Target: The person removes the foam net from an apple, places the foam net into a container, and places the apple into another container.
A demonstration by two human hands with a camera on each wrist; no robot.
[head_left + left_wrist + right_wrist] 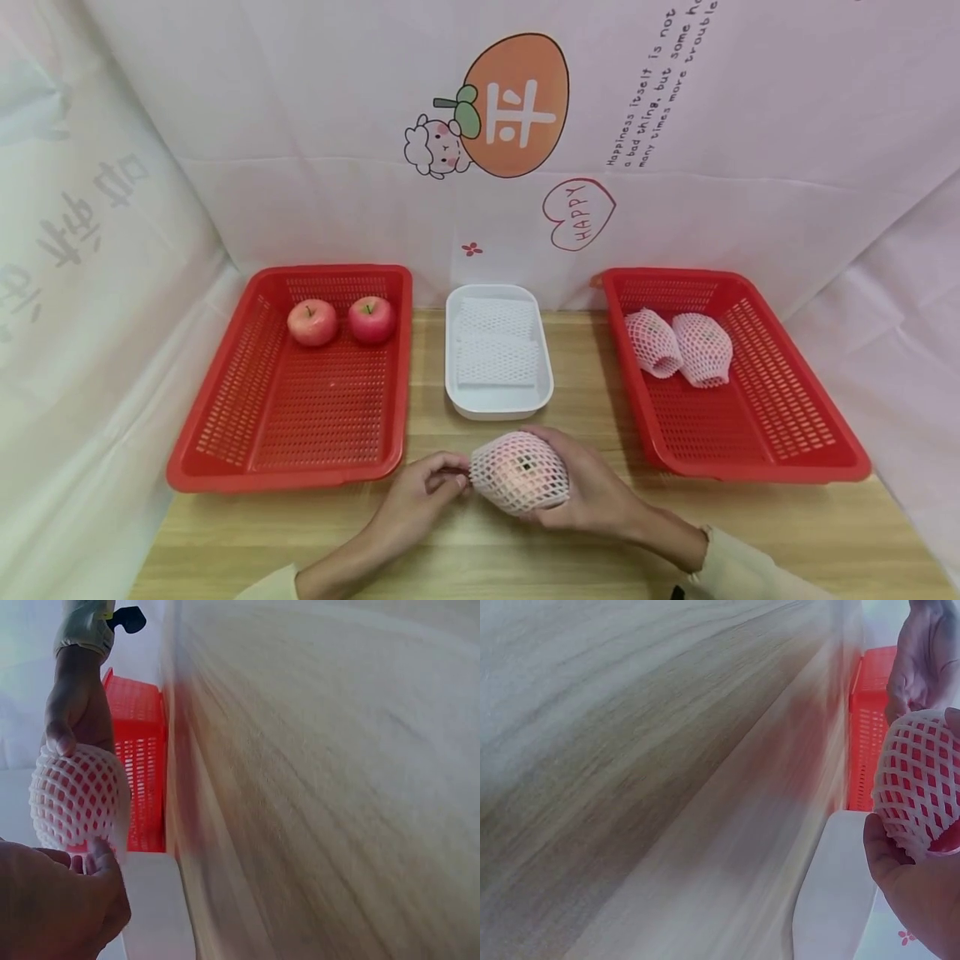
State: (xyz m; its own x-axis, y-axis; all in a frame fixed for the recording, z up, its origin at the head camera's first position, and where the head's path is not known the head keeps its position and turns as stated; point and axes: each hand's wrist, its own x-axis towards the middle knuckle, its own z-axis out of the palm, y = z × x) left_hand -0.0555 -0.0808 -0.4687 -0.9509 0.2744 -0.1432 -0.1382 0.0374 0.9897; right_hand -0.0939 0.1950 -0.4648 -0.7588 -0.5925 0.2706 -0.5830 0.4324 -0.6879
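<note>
A red apple [949, 838] sits inside a white foam net sleeve [517, 473], held over the front middle of the table. My right hand [588, 487] grips the netted apple from its right side, fingers behind and thumb in front. At the sleeve's left end, my left hand [423, 493] pinches the edge of the net between thumb and fingers. The left wrist view shows those left fingertips [99, 855] right at the net's rim. Part of the apple's bare red skin shows at the sleeve's end near the right palm in the right wrist view.
To the left stands a red basket [292, 482] with two bare apples [312, 322]. A white tray [498, 412] with foam net sleeves [497, 360] is at the middle back. The right red basket [757, 471] holds two netted apples [702, 348]. Printed cloth [337, 208] hangs behind.
</note>
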